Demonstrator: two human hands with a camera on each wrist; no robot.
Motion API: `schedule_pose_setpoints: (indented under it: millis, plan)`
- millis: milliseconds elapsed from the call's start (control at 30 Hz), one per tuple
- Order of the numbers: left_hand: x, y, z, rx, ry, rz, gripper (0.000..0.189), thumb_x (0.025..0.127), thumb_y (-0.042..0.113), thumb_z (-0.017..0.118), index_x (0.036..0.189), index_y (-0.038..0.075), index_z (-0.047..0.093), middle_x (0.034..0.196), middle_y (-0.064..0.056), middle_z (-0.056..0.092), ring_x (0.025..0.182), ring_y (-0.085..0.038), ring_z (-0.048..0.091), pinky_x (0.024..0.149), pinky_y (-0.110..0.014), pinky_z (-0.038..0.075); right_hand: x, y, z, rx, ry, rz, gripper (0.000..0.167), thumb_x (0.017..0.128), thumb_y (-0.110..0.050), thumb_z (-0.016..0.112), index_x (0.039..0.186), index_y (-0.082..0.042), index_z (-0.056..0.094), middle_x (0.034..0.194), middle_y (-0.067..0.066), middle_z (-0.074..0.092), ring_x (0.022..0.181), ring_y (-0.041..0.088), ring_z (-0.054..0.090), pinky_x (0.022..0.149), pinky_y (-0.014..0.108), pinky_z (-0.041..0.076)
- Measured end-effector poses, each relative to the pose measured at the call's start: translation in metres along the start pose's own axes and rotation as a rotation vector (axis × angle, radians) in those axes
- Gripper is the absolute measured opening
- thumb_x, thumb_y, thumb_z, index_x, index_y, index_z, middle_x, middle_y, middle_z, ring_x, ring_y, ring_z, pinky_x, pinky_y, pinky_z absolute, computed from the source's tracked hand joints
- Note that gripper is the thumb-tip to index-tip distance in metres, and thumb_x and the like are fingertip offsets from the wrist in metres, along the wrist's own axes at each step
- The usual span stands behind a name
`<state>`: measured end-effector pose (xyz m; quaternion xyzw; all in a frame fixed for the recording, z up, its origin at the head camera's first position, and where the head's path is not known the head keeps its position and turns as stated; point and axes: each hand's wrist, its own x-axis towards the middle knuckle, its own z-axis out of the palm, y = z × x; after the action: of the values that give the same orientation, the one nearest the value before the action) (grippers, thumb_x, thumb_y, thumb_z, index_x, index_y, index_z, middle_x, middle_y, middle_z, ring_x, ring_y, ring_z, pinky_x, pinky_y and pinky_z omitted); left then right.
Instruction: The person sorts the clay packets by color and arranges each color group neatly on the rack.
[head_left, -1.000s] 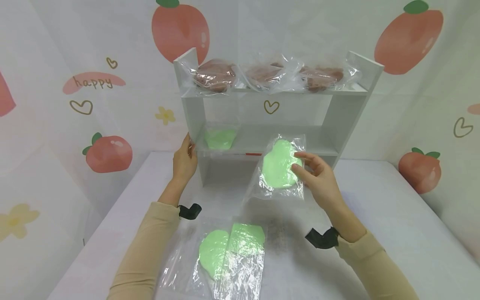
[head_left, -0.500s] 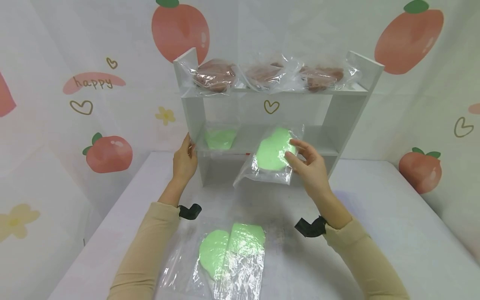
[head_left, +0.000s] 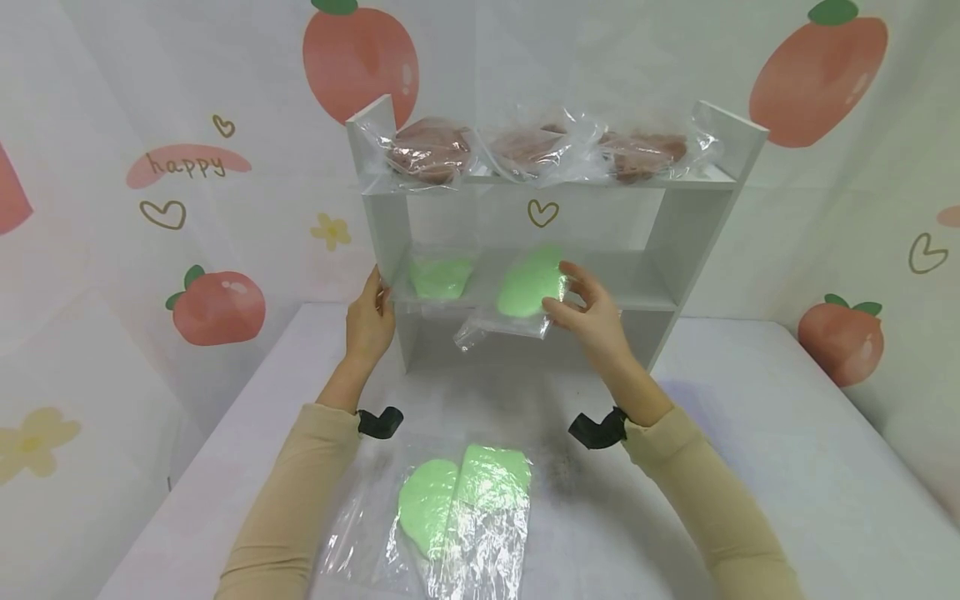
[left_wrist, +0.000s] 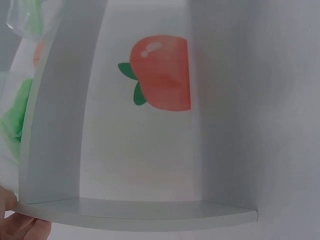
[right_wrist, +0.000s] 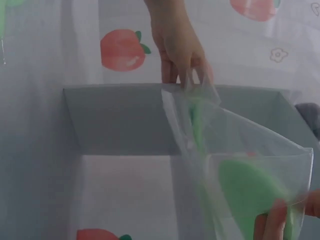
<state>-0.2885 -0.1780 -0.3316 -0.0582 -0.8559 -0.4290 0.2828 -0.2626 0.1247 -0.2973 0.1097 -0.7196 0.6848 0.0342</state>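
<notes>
A clear plastic bag with a flat green piece (head_left: 527, 287) in it is pinched at its right side by my right hand (head_left: 596, 321). It hangs tilted at the front of the middle level of a white shelf unit (head_left: 693, 225). My left hand (head_left: 367, 325) grips the front edge of the unit's left side panel, and its fingertips (left_wrist: 37, 231) show at the lower left of the left wrist view. To the left on that level lies a similar bagged green piece (head_left: 441, 277). The right wrist view shows right fingers (right_wrist: 275, 220) on the bag's edge.
On the top level sit three clear bags of brown lumps (head_left: 431, 152). Overlapping bags with green pieces (head_left: 491, 479) lie on the white table (head_left: 757, 467) between the forearms. A printed cloth (head_left: 247, 67) hangs behind the unit.
My right hand has moved left and up with the bagged green piece, bringing it from before the unit to the middle level. The left hand has stayed on the side panel.
</notes>
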Motion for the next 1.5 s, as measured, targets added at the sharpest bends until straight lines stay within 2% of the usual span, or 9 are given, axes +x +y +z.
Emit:
schedule_pose_setpoints:
  millis: [100,233,333,433,700,867,967,1300,1500]
  plan:
    - [0.0,0.0,0.0,0.002,0.0,0.002,0.047,0.096,0.003,0.044,0.141,-0.001,0.035,0.123,-0.031,0.056,0.11,-0.042,0.059,0.091,-0.047,0.052,0.006,0.001,0.003,-0.051,-0.018,0.018,0.072,0.084,-0.012,0.066,0.146,-0.019,0.031,0.145,0.008,0.033,0.082,0.002,0.06,0.079,0.017,0.052]
    - [0.0,0.0,0.0,0.012,-0.007,0.002,0.047,0.096,0.004,0.043,0.141,-0.003,0.034,0.123,-0.032,0.056,0.11,-0.042,0.059,0.09,-0.048,0.052,0.012,0.0,0.007,-0.143,-0.032,0.053,0.079,0.083,-0.016,0.067,0.148,-0.024,0.024,0.15,0.009,0.028,0.105,0.016,0.057,0.095,0.031,0.048]
    - [0.001,0.0,0.0,0.016,-0.015,-0.002,0.047,0.096,0.004,0.043,0.142,-0.003,0.033,0.123,-0.032,0.056,0.11,-0.042,0.059,0.09,-0.048,0.052,0.017,0.0,0.01,-0.162,-0.032,0.073,0.081,0.082,-0.017,0.067,0.149,-0.026,0.021,0.151,0.011,0.026,0.121,0.028,0.049,0.102,0.042,0.042]
    - [0.001,0.001,0.0,0.012,-0.016,-0.008,0.047,0.097,0.004,0.043,0.142,-0.002,0.034,0.123,-0.032,0.056,0.11,-0.042,0.059,0.09,-0.048,0.052,0.022,0.0,0.013,-0.157,-0.018,0.071,0.08,0.083,-0.018,0.066,0.149,-0.025,0.022,0.15,0.013,0.03,0.125,0.031,0.047,0.104,0.045,0.042]
    - [0.001,0.003,-0.001,0.003,-0.029,-0.027,0.048,0.096,0.003,0.043,0.143,0.0,0.032,0.126,-0.031,0.054,0.111,-0.042,0.059,0.091,-0.048,0.052,0.033,0.0,0.017,-0.172,0.017,0.048,0.072,0.084,-0.019,0.067,0.145,-0.018,0.03,0.145,0.015,0.039,0.124,0.032,0.051,0.1,0.045,0.047]
    - [0.0,0.003,-0.001,0.005,-0.02,-0.029,0.048,0.096,0.004,0.043,0.143,0.002,0.033,0.125,-0.03,0.055,0.111,-0.041,0.059,0.091,-0.047,0.052,0.038,0.0,0.018,-0.284,0.02,-0.005,0.052,0.086,-0.017,0.066,0.133,-0.009,0.047,0.132,0.017,0.052,0.116,0.032,0.057,0.093,0.043,0.051]
    - [0.0,0.002,0.0,0.005,-0.013,-0.03,0.048,0.096,0.005,0.044,0.143,0.003,0.034,0.125,-0.03,0.056,0.111,-0.04,0.059,0.092,-0.046,0.052,0.041,0.001,0.018,-0.358,0.02,-0.03,0.045,0.087,-0.016,0.065,0.129,-0.007,0.053,0.124,0.017,0.057,0.11,0.032,0.06,0.088,0.041,0.052]
    - [0.0,0.003,0.0,-0.003,-0.008,-0.03,0.047,0.096,0.005,0.043,0.143,0.002,0.034,0.124,-0.03,0.056,0.112,-0.04,0.059,0.093,-0.046,0.052,0.047,-0.003,0.022,-0.551,-0.009,-0.079,0.04,0.091,-0.015,0.057,0.129,-0.004,0.055,0.126,0.019,0.058,0.11,0.033,0.059,0.092,0.043,0.052]
    - [0.0,0.002,0.0,0.015,-0.004,-0.029,0.047,0.097,0.005,0.043,0.142,0.001,0.035,0.123,-0.031,0.056,0.11,-0.041,0.06,0.091,-0.047,0.052,0.051,0.0,0.025,-0.59,-0.005,-0.095,0.039,0.091,-0.014,0.055,0.129,-0.003,0.054,0.129,0.02,0.057,0.11,0.034,0.059,0.092,0.043,0.052]
